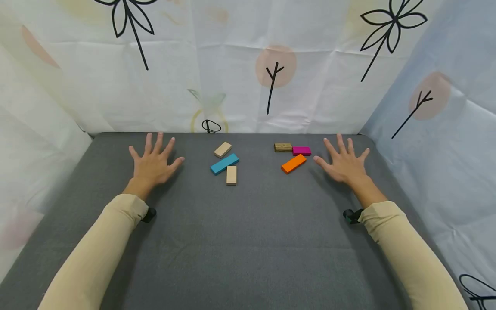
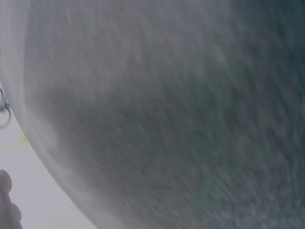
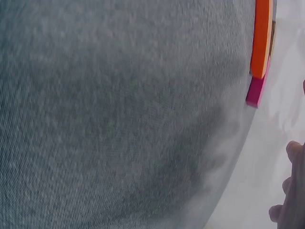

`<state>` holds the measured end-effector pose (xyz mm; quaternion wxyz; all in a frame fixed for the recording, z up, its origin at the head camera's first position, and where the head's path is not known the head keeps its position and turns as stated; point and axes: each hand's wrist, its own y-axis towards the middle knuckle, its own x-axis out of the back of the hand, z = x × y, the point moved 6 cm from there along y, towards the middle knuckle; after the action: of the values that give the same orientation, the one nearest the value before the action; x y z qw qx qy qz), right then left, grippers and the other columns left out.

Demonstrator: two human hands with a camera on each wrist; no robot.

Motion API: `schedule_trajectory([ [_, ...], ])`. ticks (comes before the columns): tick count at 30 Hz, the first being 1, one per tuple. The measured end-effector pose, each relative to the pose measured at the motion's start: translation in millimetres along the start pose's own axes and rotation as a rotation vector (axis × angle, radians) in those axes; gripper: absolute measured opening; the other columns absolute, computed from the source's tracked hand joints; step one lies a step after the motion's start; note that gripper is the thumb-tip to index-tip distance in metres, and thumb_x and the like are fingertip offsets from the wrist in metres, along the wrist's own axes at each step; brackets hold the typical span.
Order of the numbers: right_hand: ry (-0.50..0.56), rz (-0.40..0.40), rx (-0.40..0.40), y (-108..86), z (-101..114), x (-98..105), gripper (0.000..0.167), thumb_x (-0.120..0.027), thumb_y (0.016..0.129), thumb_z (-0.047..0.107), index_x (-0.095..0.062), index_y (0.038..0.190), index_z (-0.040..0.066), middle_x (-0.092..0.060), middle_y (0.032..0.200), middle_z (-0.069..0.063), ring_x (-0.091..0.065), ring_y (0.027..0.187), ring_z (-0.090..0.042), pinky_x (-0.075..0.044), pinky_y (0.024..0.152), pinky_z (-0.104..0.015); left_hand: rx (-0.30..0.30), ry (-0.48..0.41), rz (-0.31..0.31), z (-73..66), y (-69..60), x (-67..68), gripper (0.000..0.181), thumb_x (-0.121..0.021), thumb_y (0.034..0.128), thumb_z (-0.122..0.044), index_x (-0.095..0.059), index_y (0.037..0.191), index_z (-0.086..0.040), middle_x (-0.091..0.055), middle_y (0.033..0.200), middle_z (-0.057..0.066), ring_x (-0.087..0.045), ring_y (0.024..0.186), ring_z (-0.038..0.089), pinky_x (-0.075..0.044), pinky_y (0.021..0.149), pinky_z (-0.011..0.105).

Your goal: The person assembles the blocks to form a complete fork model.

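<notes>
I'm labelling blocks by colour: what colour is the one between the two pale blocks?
The middle block is blue, clearest in the head view.

By the right fingers (image 1: 341, 145), a magenta block (image 1: 302, 151), orange block (image 1: 293, 164) and streaky brown block (image 1: 283, 147) are showing; off the left fingers (image 1: 158, 143), a blue block (image 1: 224, 164) and 2 beige blocks (image 1: 231, 175) are chilling. Grey cloth (image 1: 255, 224) is running underneath, white backdrop (image 1: 325, 90) beyond is rocking black flowers (image 1: 394, 19).

Head view looks down; nearer wrist views share its grey tabletop (image 1: 248, 228).

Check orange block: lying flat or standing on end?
Flat: head view shows the orange block broad face up on the gray cloth.
</notes>
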<state>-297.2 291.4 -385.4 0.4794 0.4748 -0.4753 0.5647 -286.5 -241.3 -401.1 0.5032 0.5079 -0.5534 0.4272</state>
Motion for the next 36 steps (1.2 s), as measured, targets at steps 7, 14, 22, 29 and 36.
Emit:
schedule_trajectory([
  [7,-0.04,0.027,0.052,-1.9,18.4,-4.5,0.089,-0.024,0.094,0.076,-0.011,0.162,0.02,0.007,0.165,-0.02,0.003,0.148,-0.049,0.016,0.1,-0.079,-0.072,0.037,0.006,-28.1,-1.4,-5.7,0.077,-0.037,0.1007,-0.061,-0.02,0.161,-0.017,0.001,0.167,0.014,0.012,0.151,0.036,0.006,0.105,0.078],
  [14,-0.073,0.031,0.134,-5.8,38.6,-12.1,0.086,-0.027,0.096,0.074,-0.015,0.162,0.019,0.003,0.166,-0.019,0.001,0.149,-0.048,0.014,0.103,-0.078,-0.138,0.055,0.012,-54.5,-5.2,-10.6,0.076,-0.04,0.1002,-0.061,-0.021,0.161,-0.019,-0.004,0.167,0.014,0.007,0.152,0.036,0.006,0.106,0.077],
  [22,-0.1,0.073,0.244,-14.3,60.8,-23.9,0.08,-0.034,0.1,0.065,-0.016,0.162,0.018,-0.003,0.166,-0.018,-0.009,0.149,-0.045,0.007,0.109,-0.073,-0.27,0.083,0.031,-86.5,-9.2,-17.2,0.074,-0.042,0.1003,-0.059,-0.025,0.16,-0.02,-0.01,0.167,0.012,0.0,0.153,0.035,0.0,0.109,0.075],
  [29,-0.062,0.14,0.302,-19.2,73.8,-33.4,0.077,-0.039,0.101,0.06,-0.021,0.16,0.014,-0.009,0.165,-0.018,-0.014,0.149,-0.042,-0.002,0.113,-0.07,-0.368,0.062,0.081,-110.8,-14.3,-23.8,0.072,-0.044,0.1002,-0.059,-0.026,0.16,-0.022,-0.01,0.167,0.009,-0.001,0.153,0.033,-0.002,0.111,0.073],
  [36,-0.001,0.165,0.316,-21.9,76.5,-36.0,0.079,-0.04,0.101,0.06,-0.021,0.16,0.012,-0.011,0.165,-0.018,-0.013,0.15,-0.039,-0.004,0.114,-0.069,-0.442,0.076,0.113,-129.7,-17.3,-29.4,0.07,-0.042,0.1006,-0.06,-0.028,0.159,-0.024,-0.011,0.167,0.007,-0.005,0.153,0.032,-0.006,0.112,0.072],
])
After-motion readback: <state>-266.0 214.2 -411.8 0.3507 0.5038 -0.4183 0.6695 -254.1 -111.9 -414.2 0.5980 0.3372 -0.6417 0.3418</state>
